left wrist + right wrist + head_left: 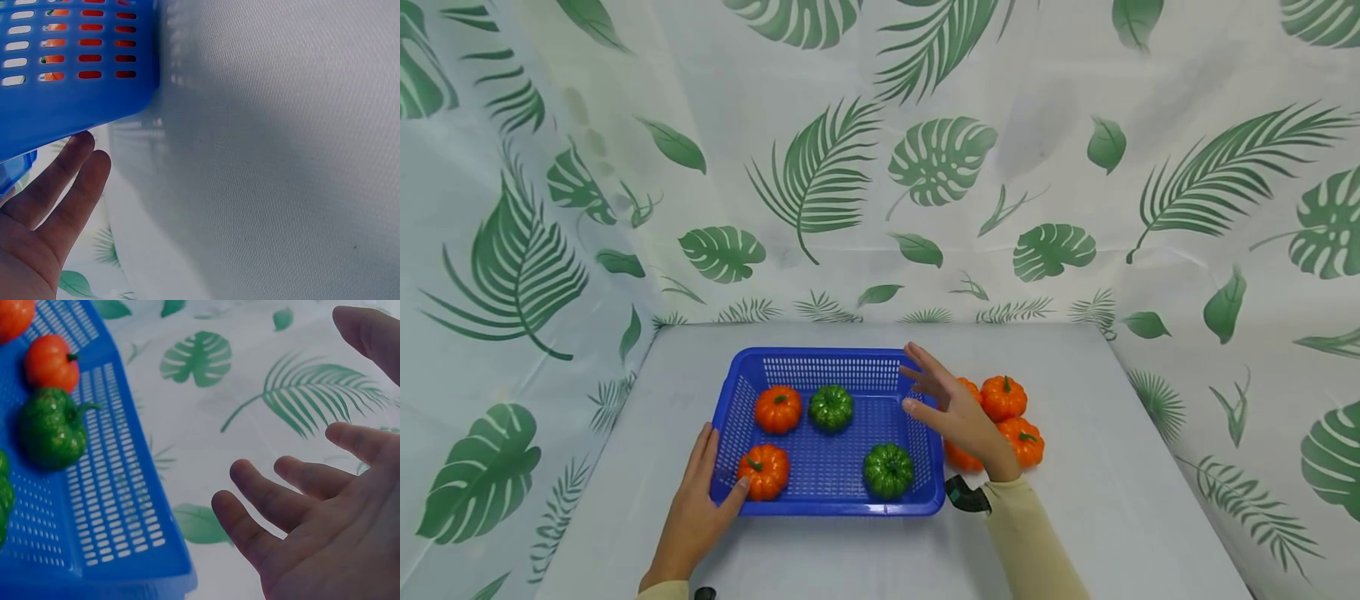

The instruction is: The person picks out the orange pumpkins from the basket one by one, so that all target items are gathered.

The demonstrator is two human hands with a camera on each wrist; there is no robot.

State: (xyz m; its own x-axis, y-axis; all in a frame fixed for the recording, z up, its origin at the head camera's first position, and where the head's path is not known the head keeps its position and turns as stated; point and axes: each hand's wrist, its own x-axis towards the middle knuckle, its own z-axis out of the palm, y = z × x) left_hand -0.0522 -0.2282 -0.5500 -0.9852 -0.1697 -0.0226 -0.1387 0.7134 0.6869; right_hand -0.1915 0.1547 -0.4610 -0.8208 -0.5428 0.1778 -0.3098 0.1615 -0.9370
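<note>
A blue plastic basket holds small pumpkins: a rear orange pumpkin, a front orange pumpkin, a rear green pumpkin and a front green pumpkin. My left hand rests at the basket's front-left corner, thumb over the rim and fingers along the outside. In the left wrist view, its straight fingers reach the basket's side. Over the right rim hovers my right hand, fingers spread and nothing in them. The right wrist view shows its palm and fingers apart from the basket.
Right of the basket sit several more orange pumpkins, partly hidden behind my right hand and wrist. A white surface lies under everything. Leaf-printed white sheets stand at the back and both sides.
</note>
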